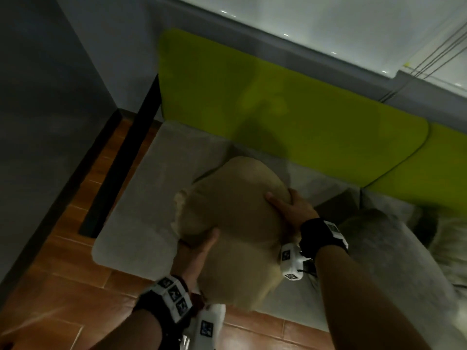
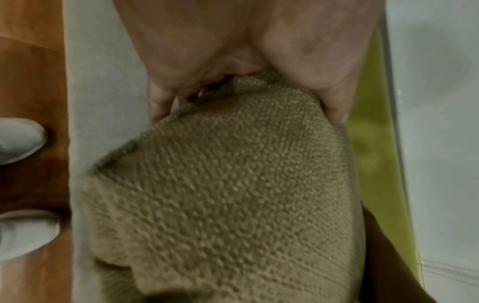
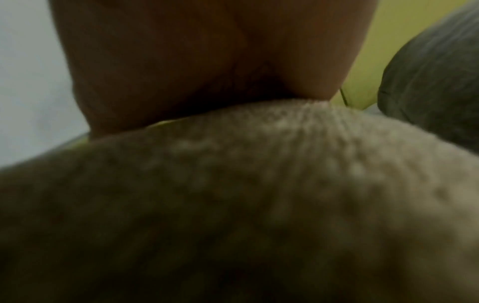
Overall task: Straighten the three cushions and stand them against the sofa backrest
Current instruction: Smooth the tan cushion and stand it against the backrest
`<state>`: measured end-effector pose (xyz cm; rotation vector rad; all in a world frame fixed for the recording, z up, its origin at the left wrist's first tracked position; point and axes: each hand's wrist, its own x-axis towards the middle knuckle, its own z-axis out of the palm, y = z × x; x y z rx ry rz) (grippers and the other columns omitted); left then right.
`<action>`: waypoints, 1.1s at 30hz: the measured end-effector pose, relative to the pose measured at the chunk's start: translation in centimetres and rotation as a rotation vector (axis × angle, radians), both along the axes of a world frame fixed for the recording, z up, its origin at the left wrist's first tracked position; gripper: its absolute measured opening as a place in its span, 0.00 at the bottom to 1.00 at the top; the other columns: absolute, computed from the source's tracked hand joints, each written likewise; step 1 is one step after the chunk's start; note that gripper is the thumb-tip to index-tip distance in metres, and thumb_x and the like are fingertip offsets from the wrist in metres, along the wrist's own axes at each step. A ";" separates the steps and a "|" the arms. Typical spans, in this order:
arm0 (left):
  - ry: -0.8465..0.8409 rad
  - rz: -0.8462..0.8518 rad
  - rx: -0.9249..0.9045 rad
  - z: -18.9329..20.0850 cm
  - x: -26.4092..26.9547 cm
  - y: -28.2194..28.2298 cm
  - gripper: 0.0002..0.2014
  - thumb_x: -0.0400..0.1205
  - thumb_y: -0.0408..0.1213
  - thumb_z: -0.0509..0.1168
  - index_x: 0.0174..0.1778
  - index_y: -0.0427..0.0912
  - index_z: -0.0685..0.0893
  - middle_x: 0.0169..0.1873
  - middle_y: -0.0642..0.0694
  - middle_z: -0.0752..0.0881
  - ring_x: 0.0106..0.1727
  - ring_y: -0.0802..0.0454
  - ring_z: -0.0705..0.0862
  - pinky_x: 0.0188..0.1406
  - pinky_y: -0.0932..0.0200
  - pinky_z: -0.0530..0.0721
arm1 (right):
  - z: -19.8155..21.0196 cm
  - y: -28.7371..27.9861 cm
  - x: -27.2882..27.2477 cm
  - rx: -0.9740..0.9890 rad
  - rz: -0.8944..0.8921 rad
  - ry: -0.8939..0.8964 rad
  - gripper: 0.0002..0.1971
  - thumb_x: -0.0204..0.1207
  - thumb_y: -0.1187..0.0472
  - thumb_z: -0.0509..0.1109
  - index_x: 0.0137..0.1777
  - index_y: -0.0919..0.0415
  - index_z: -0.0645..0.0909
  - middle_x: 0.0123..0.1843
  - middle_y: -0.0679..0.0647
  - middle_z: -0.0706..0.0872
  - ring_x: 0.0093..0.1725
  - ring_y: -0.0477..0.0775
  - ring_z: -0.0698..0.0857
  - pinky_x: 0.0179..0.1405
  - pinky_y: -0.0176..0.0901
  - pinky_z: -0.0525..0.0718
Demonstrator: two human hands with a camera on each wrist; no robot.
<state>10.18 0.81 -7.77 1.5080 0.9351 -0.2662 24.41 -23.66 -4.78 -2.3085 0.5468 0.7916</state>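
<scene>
A tan knobbly cushion [image 1: 235, 210] is held above the grey sofa seat [image 1: 151, 188], in front of the lime-green backrest [image 1: 290, 117]. My left hand [image 1: 199, 251] grips its near left edge, thumb on top; in the left wrist view the fingers [image 2: 155, 106] and thumb pinch the tan cushion [image 2: 233, 184]. My right hand [image 1: 290, 205] grips its right edge, thumb over the front face. The right wrist view shows the tan cushion [image 3: 233, 194] pressed under my palm [image 3: 207, 61]. A grey cushion [image 1: 394, 248] lies on the seat to the right, also seen as a grey cushion [image 3: 435, 82] in the right wrist view.
A black sofa frame bar [image 1: 121, 157] runs along the seat's left side over the brown tiled floor [image 1: 63, 274]. A grey wall [image 1: 50, 72] stands on the left. A pale furry item [image 1: 452, 238] lies at the far right. My shoes [image 2: 20, 141] stand on the floor.
</scene>
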 end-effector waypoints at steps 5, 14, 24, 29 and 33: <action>0.049 -0.111 -0.005 4.0 2.6 4.7 0.47 0.64 0.72 0.74 0.76 0.49 0.74 0.65 0.49 0.83 0.66 0.41 0.82 0.66 0.41 0.80 | 2.8 1.9 -5.2 0.084 -0.133 -0.007 0.54 0.65 0.15 0.62 0.86 0.47 0.64 0.82 0.60 0.75 0.76 0.68 0.77 0.73 0.58 0.76; 0.029 -0.413 0.209 6.1 8.1 13.5 0.46 0.58 0.76 0.75 0.74 0.72 0.73 0.73 0.55 0.80 0.70 0.43 0.80 0.72 0.39 0.76 | 0.9 7.6 -18.5 0.504 -0.440 -0.240 0.54 0.64 0.28 0.79 0.87 0.39 0.57 0.86 0.50 0.68 0.78 0.58 0.76 0.72 0.65 0.82; 0.077 -0.588 0.182 5.7 6.0 17.5 0.31 0.79 0.61 0.68 0.77 0.55 0.75 0.68 0.51 0.81 0.70 0.45 0.80 0.75 0.42 0.75 | -2.5 9.7 -19.8 0.419 -0.299 -0.089 0.49 0.71 0.35 0.78 0.88 0.35 0.54 0.87 0.50 0.65 0.80 0.61 0.73 0.77 0.66 0.77; 0.061 -0.610 0.218 5.1 0.8 22.0 0.15 0.86 0.41 0.64 0.69 0.46 0.81 0.61 0.46 0.82 0.62 0.45 0.81 0.65 0.46 0.78 | -1.7 10.2 -23.4 0.162 -0.256 -0.146 0.36 0.74 0.36 0.75 0.80 0.49 0.74 0.72 0.50 0.83 0.66 0.54 0.85 0.63 0.52 0.87; 0.111 -0.565 0.219 2.5 -2.2 24.4 0.09 0.84 0.29 0.66 0.56 0.45 0.85 0.56 0.41 0.88 0.57 0.41 0.86 0.62 0.40 0.84 | -1.3 11.6 -26.6 0.092 -0.319 -0.180 0.17 0.82 0.54 0.73 0.70 0.51 0.83 0.63 0.49 0.88 0.59 0.47 0.85 0.53 0.39 0.84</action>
